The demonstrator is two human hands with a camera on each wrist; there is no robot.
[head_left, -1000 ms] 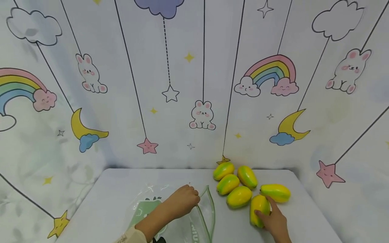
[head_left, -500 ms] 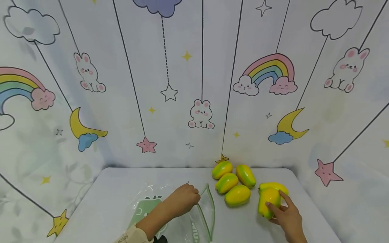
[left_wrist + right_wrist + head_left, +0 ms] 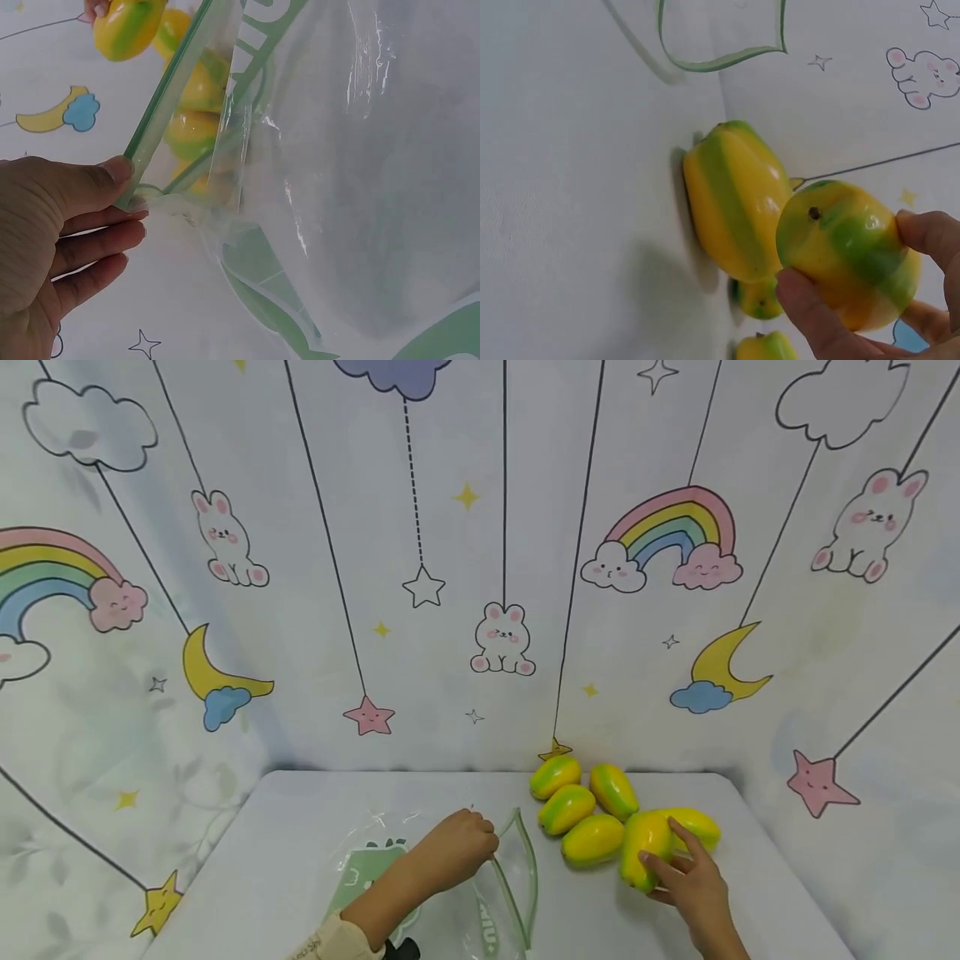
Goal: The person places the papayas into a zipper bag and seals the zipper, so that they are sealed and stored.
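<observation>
My left hand [image 3: 459, 847] pinches the green zip edge of a clear plastic bag [image 3: 161, 112] between thumb and forefinger. The bag has a green cartoon print, and its mouth gapes toward the fruit in the head view. My right hand [image 3: 697, 889] grips a yellow-green papaya [image 3: 645, 852] between thumb and fingers. This papaya is raised off the table in the right wrist view [image 3: 847, 255], its stem end facing the bag's side. Behind it lies another papaya [image 3: 693, 831], partly covered. The left palm is hidden in the head view.
Several more papayas, among them a front one [image 3: 592, 841] and a back one [image 3: 555, 777], lie grouped at the table's back right. A white table [image 3: 300, 810] meets a wall cloth [image 3: 420, 668] printed with rabbits, stars and moons.
My right hand has lifted the papaya, carrying it first to the right, then back left and slightly up. The left hand stays on the bag's edge.
</observation>
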